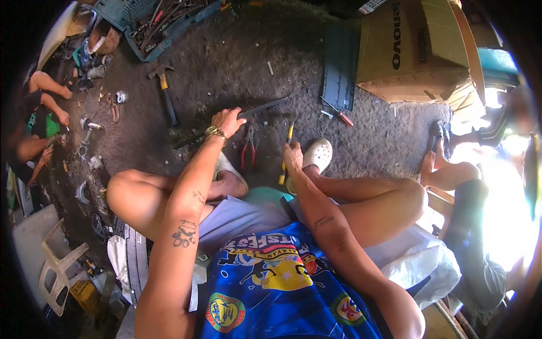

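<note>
Outdoors or in, it is hard to tell, but on a dark dirt floor (pixel 305 68) a seated person bends to the work, the left hand (pixel 227 122) closed around a long, dark, flat bar (pixel 264 107) and the right hand (pixel 292 157) wrapped about a yellow-handled tool (pixel 290 133). The bar lies ahead of the knees on a slant, its near end down to the left and its far end up to the right, with the left hand gripping it near the middle of its length. The tool stands almost square to that line, its long axis running away from the body, its butt toward the person and its upper end directed at the bar's far right tip. The two ends appear near each other but apart; whether they share the same height, the view does not show. From the right grip, the bar lies ahead and to the left, so the left hand is the nearer one, already upon it. The kind of head the tool carries is too small to make out. Between the hands, red-handled pliers (pixel 249 137) rest on the floor, beneath the line of the bar. A claw hammer (pixel 167 101) lies beyond the bar's left part, while a red-handled screwdriver (pixel 345 118) sits off to the right, well apart from both hands.
</note>
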A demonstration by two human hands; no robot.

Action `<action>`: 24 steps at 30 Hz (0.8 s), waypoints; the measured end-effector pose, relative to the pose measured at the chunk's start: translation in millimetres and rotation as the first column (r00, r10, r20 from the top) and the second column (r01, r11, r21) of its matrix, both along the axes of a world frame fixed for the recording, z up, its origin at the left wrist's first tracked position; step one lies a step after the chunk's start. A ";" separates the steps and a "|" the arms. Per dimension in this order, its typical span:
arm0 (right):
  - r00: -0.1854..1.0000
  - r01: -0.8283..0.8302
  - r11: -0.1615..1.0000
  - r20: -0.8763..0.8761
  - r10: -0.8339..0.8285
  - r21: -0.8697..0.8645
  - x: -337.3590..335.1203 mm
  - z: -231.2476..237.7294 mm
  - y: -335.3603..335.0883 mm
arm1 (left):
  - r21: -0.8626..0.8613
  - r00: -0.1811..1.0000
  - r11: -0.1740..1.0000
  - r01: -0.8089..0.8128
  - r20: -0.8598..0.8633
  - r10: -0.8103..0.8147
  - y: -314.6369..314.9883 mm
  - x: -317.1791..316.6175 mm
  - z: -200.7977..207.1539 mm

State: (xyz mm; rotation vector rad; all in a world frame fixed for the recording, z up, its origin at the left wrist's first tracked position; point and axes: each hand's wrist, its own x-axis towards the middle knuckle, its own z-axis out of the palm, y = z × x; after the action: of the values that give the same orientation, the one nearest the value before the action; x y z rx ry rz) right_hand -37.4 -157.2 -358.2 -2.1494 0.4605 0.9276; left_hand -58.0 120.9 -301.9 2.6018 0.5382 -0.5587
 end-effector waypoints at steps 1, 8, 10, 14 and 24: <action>0.983 0.173 0.981 -0.070 -0.168 0.083 4.5 10.1 3.3 | 0.024 1.000 1.000 0.014 -0.013 -0.014 -10.7 -0.6 -2.5; 0.983 0.033 0.957 0.164 -0.083 0.287 26.2 107.3 22.4 | 0.095 0.999 0.994 0.051 0.015 -0.052 -5.7 5.3 -14.1; 0.874 -0.147 0.960 0.486 0.013 0.238 24.6 118.3 23.4 | 0.114 0.997 0.992 0.061 0.031 -0.065 0.1 9.8 -16.2; 0.816 -0.284 0.958 0.535 0.219 0.042 22.2 108.7 26.3 | 0.087 0.999 0.995 0.038 -0.003 -0.038 -1.9 10.8 -16.6; 0.769 -0.279 0.954 0.620 0.155 0.107 26.3 149.4 31.1 | 0.080 0.996 0.996 0.046 0.069 -0.051 -10.5 13.2 -17.3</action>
State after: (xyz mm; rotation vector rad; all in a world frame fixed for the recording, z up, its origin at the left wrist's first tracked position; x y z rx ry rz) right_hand -11.1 -126.1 -208.8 -2.1936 -0.2038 0.3240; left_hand -44.8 110.4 -319.2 2.7037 0.4842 -0.4668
